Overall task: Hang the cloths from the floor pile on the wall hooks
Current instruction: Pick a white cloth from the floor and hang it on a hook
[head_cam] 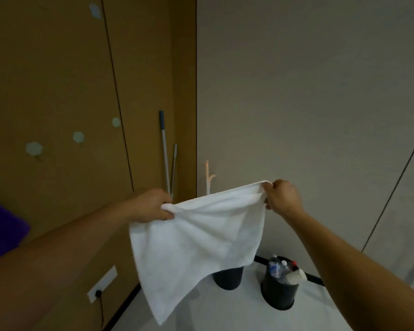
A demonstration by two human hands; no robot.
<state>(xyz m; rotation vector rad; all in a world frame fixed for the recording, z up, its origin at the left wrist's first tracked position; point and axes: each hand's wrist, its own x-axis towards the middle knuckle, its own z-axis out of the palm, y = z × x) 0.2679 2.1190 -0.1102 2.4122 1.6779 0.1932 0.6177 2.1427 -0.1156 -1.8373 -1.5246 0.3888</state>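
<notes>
A white cloth (196,242) hangs spread in the air in front of me, held by its upper edge. My left hand (151,206) grips the left top corner, and my right hand (282,197) pinches the right top corner, slightly higher. The cloth's lower part droops toward the floor. Pale hexagonal wall hooks (34,149) (78,137) (116,122) sit on the brown wall panel to my left, above my left arm, and another hook (95,9) is near the top. The floor pile is out of view.
A purple cloth (3,230) hangs at the far left. Two poles (165,154) lean in the corner. A pale coat stand (208,175) rises behind the cloth. Two black bins stand on the floor, one (279,290) with bottles, one (227,278) partly hidden. A wall socket (101,285) is low left.
</notes>
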